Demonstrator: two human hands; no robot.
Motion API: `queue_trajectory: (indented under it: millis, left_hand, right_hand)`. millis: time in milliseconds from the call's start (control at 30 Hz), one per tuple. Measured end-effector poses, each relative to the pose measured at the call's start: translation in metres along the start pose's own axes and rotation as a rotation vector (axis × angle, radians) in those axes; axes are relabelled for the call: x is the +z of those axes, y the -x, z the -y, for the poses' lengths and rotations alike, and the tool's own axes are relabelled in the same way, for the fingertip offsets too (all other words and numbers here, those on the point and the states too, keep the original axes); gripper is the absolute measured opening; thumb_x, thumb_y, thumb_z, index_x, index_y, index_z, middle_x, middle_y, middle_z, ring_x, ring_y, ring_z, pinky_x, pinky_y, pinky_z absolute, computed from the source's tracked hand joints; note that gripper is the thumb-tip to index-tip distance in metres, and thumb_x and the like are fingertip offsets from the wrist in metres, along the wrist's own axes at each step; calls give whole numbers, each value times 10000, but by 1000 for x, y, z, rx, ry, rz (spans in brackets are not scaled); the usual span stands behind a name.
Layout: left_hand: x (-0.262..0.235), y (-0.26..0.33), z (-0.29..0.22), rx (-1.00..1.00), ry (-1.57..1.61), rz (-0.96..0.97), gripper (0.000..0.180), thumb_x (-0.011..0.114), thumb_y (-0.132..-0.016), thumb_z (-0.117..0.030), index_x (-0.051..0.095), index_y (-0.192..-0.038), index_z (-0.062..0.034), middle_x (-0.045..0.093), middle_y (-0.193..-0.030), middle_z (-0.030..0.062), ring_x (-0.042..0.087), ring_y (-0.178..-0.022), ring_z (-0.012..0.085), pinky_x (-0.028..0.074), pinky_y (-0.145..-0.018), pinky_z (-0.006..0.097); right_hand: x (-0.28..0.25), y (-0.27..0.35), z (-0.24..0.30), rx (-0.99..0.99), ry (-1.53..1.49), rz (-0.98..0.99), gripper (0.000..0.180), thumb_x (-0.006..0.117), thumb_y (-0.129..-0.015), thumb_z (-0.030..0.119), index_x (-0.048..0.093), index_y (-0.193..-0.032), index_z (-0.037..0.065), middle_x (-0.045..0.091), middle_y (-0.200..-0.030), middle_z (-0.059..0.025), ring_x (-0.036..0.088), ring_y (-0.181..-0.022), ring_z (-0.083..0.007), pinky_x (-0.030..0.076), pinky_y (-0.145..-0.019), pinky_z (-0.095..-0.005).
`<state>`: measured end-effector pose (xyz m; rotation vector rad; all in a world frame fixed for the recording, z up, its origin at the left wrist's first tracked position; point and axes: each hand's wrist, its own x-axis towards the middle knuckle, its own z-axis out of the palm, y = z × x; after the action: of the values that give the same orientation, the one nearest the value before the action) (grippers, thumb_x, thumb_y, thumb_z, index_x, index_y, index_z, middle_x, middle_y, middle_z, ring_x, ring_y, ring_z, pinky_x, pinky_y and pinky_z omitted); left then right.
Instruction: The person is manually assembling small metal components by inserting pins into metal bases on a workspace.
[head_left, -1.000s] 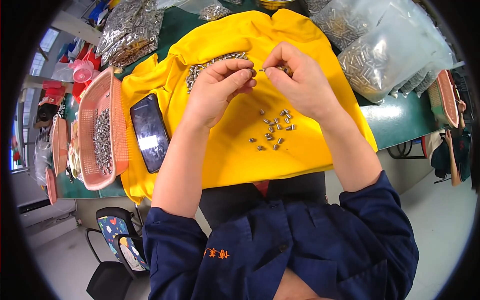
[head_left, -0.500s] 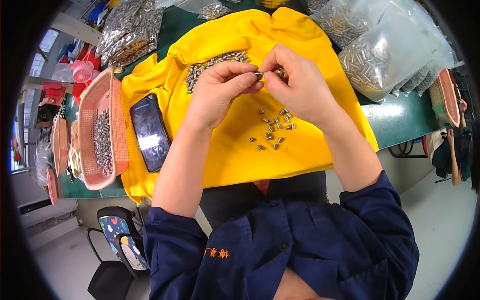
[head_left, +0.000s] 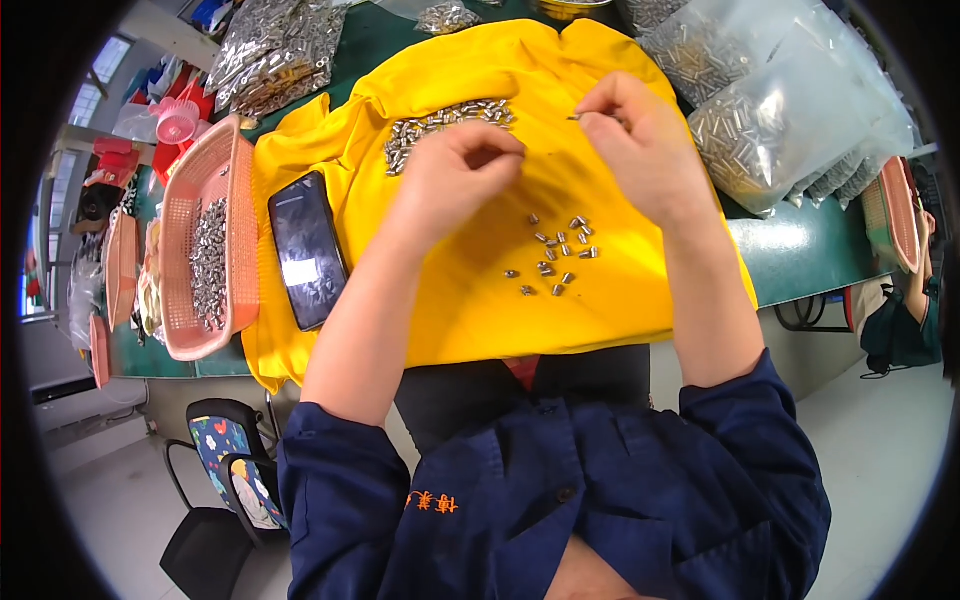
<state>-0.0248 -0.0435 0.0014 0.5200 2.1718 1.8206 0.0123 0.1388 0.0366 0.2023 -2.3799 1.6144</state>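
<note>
Between the fingertips of the right hand [head_left: 645, 140] is a small metal pin [head_left: 577, 117], a thin silver piece. Its long axis lies almost level in the picture, and its free end points to the left, toward the left hand [head_left: 460, 170]. The right hand pinches it at its right end, thumb and forefinger pressed together, above the far middle part of the yellow cloth [head_left: 470, 290].

The left hand is apart from the pin, a little lower and to the left. Its fingers are curled in and closed together at the tips; whether they hold a small part I cannot tell, because the fingers hide it.

Just behind the left hand a row of metal pins [head_left: 440, 125] lies on the cloth. Between the two forearms, nearer to the person, is a scatter of small metal pieces [head_left: 555, 262]. At the left edge of the cloth lies a black phone [head_left: 307, 250], screen up, and beside it a pink basket [head_left: 235, 215] with more metal parts. At the right, clear plastic bags [head_left: 770, 130] full of metal parts rest on the green table [head_left: 800, 255].
</note>
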Motion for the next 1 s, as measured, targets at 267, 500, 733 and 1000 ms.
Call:
queue_trajectory:
  millis: [267,500,733,1000]
  left_hand:
    - [12,13,-16,425,-518,96,178,603,-705,-51,613,-881,-29,606,-906,90,573,-869,226,450,-750,272]
    - [-37,11,-10,261,-843,24,137,577,-728,-69,619,-854,-36,598,-831,87,569,-794,232,444,-681,305]
    - [-30,-5,-2,332,-1143,122,99,554,-728,-118,607,-787,-59,560,-745,106,548,-780,273,436,-682,347]
    - [-24,-12,-11,251,-1183,211,82,570,-703,-106,577,-754,-41,572,-741,105,559,-730,263,441,-652,347]
  right_hand:
    - [-2,-1,-1,77,-57,-14,107,507,-752,91,505,-815,5,535,-690,-45,463,-599,-89,389,-548,-225]
    - [10,4,7,-25,12,-47,89,522,-743,92,508,-794,22,536,-679,-36,462,-575,-96,388,-539,-233]
    - [12,4,8,-52,67,-16,74,520,-737,83,510,-789,30,542,-658,-46,479,-563,-123,397,-534,-248]
    - [11,5,7,-94,90,-21,77,518,-739,81,508,-792,25,545,-663,-68,491,-565,-152,402,-538,-262]
